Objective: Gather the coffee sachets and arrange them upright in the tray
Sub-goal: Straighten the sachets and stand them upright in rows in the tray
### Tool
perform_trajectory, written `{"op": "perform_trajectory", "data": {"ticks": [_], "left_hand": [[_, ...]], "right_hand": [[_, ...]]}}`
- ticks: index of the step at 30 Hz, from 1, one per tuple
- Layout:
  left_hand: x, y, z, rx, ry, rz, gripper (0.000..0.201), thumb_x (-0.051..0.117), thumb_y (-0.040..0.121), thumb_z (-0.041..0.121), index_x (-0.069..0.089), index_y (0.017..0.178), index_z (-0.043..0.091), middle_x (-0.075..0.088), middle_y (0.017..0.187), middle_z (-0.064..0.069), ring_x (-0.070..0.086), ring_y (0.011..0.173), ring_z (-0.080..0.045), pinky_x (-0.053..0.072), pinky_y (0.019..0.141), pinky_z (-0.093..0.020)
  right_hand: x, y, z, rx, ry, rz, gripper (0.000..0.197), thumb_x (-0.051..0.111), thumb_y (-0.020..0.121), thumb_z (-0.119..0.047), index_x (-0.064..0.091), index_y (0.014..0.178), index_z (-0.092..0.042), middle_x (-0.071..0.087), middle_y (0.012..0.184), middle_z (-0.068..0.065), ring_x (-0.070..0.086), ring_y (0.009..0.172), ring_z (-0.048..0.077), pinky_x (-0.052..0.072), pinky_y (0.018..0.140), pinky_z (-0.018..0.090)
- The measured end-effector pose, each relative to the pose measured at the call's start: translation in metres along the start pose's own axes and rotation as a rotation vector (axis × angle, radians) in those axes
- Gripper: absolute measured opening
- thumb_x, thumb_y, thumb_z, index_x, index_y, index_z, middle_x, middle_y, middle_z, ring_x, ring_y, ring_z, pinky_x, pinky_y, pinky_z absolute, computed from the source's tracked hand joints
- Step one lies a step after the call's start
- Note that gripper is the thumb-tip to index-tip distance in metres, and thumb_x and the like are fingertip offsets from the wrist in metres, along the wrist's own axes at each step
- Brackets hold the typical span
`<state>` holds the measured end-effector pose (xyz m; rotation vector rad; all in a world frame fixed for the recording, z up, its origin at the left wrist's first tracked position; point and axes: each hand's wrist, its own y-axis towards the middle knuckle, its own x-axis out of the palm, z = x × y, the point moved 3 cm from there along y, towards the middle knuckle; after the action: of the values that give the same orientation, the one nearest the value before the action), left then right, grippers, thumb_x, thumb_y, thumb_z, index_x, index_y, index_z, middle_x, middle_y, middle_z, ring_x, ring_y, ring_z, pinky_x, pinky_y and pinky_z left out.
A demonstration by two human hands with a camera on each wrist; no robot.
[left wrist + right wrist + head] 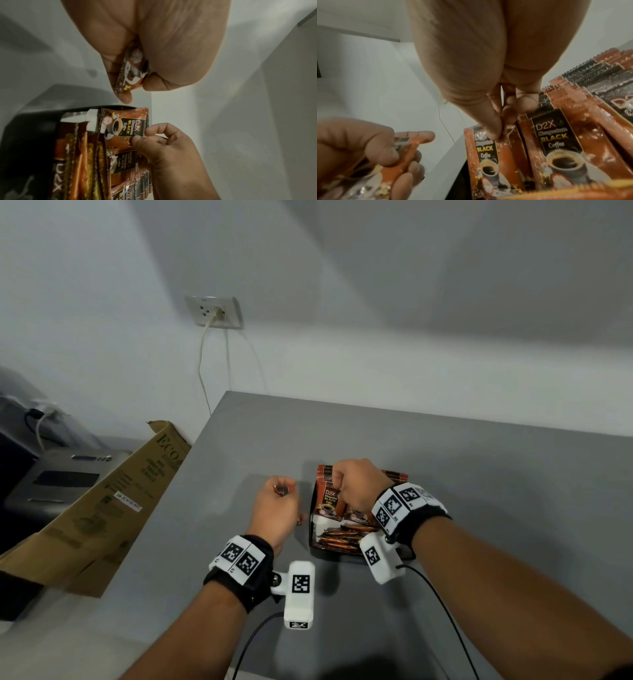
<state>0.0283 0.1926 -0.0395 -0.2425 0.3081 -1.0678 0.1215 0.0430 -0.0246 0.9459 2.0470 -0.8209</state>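
Orange-brown coffee sachets (329, 501) stand upright in the tray (317, 542), both hands' fingers pinching one.

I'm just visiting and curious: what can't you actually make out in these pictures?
- Head view: the right hand hides most of the upright sachets in the tray, so no count.
- Head view: the left hand hides nearly all of its sachet.
- Left wrist view: bottom edge cuts off the tray's contents.
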Motion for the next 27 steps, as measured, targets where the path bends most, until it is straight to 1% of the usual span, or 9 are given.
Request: {"op": "perform_trajectory", "data": {"ticks": [2, 5, 11, 14, 16, 19, 22, 25, 27], "left_hand": [[-0.002, -0.001, -0.002, -0.003, 0.012, -0.016, 0.028, 0.05, 0.086, -0.007, 0.057, 0.095, 0.019, 0.06, 0.092, -0.008, 0.056, 0.065, -0.021, 0.057, 0.073, -0.049], [-0.005, -0.002, -0.004, -0.002, 0.042, -0.04, 0.027, 0.056, 0.084, -0.004, 0.058, 0.098, 0.019, 0.065, 0.092, -0.007, 0.06, 0.07, -0.023, 0.058, 0.073, -0.048], [-0.005, -0.002, -0.007, 0.026, 0.105, -0.075, 0.027, 0.061, 0.08, -0.002, 0.06, 0.097, 0.018, 0.067, 0.085, -0.007, 0.062, 0.072, -0.022, 0.057, 0.074, -0.054], [-0.002, -0.003, -0.006, 0.034, 0.102, -0.108, 0.027, 0.064, 0.078, 0.0, 0.061, 0.098, 0.017, 0.069, 0.089, -0.009, 0.065, 0.075, -0.021, 0.057, 0.075, -0.049], [0.002, -0.004, -0.004, 0.055, 0.076, -0.13, 0.028, 0.068, 0.078, 0.001, 0.06, 0.099, 0.017, 0.071, 0.087, -0.006, 0.068, 0.076, -0.02, 0.058, 0.074, -0.044], [0.013, -0.006, 0.001, 0.106, 0.041, -0.207, 0.034, 0.067, 0.077, -0.007, 0.059, 0.101, 0.015, 0.072, 0.086, -0.01, 0.069, 0.075, -0.024, 0.056, 0.075, -0.044], [0.021, -0.005, 0.005, 0.123, 0.052, -0.228, 0.04, 0.071, 0.076, -0.009, 0.057, 0.103, 0.017, 0.073, 0.093, -0.011, 0.07, 0.081, -0.025, 0.056, 0.079, -0.044], [0.016, 0.001, 0.001, 0.097, 0.102, -0.099, 0.038, 0.074, 0.08, 0.002, 0.055, 0.107, 0.021, 0.065, 0.103, -0.002, 0.065, 0.088, -0.016, 0.053, 0.075, -0.03], [0.011, 0.003, -0.004, 0.073, 0.101, -0.053, 0.035, 0.068, 0.083, 0.001, 0.054, 0.11, 0.019, 0.059, 0.103, -0.001, 0.058, 0.085, -0.011, 0.046, 0.069, -0.022]], "right_hand": [[0.005, 0.003, 0.0, 0.005, -0.014, -0.009, 0.024, 0.056, 0.084, 0.012, 0.064, 0.088, -0.01, 0.065, 0.082, -0.001, 0.062, 0.067, 0.015, 0.042, 0.051, 0.017], [0.01, 0.006, 0.001, 0.021, -0.029, -0.014, 0.026, 0.052, 0.085, 0.014, 0.064, 0.089, -0.008, 0.068, 0.087, 0.006, 0.066, 0.068, 0.02, 0.044, 0.05, 0.02], [0.01, 0.006, -0.001, 0.004, -0.025, 0.018, 0.023, 0.051, 0.086, 0.011, 0.066, 0.091, -0.007, 0.068, 0.089, 0.007, 0.062, 0.074, 0.017, 0.043, 0.06, 0.017], [0.002, 0.003, 0.002, 0.009, 0.036, 0.054, 0.02, 0.056, 0.083, 0.006, 0.066, 0.085, -0.01, 0.067, 0.085, 0.002, 0.064, 0.078, 0.018, 0.045, 0.062, 0.02], [-0.008, -0.003, -0.001, -0.031, 0.113, 0.092, 0.013, 0.063, 0.081, -0.003, 0.069, 0.084, -0.015, 0.066, 0.083, -0.004, 0.064, 0.079, 0.014, 0.047, 0.066, 0.02], [-0.016, -0.014, -0.012, -0.112, 0.256, 0.013, 0.013, 0.072, 0.079, -0.016, 0.072, 0.089, -0.025, 0.073, 0.081, -0.007, 0.068, 0.076, 0.006, 0.055, 0.069, 0.021], [-0.019, -0.016, -0.013, -0.128, 0.244, 0.065, 0.018, 0.073, 0.078, -0.009, 0.074, 0.084, -0.025, 0.074, 0.075, -0.008, 0.068, 0.069, 0.003, 0.057, 0.068, 0.022], [-0.022, -0.014, -0.003, -0.059, 0.186, 0.15, 0.018, 0.069, 0.083, -0.002, 0.072, 0.085, -0.02, 0.069, 0.074, -0.011, 0.065, 0.069, 0.0, 0.051, 0.068, 0.015], [-0.017, -0.014, 0.002, -0.019, 0.155, 0.126, 0.02, 0.068, 0.084, 0.0, 0.069, 0.084, -0.019, 0.067, 0.076, -0.008, 0.068, 0.077, 0.009, 0.053, 0.074, 0.021]]}}
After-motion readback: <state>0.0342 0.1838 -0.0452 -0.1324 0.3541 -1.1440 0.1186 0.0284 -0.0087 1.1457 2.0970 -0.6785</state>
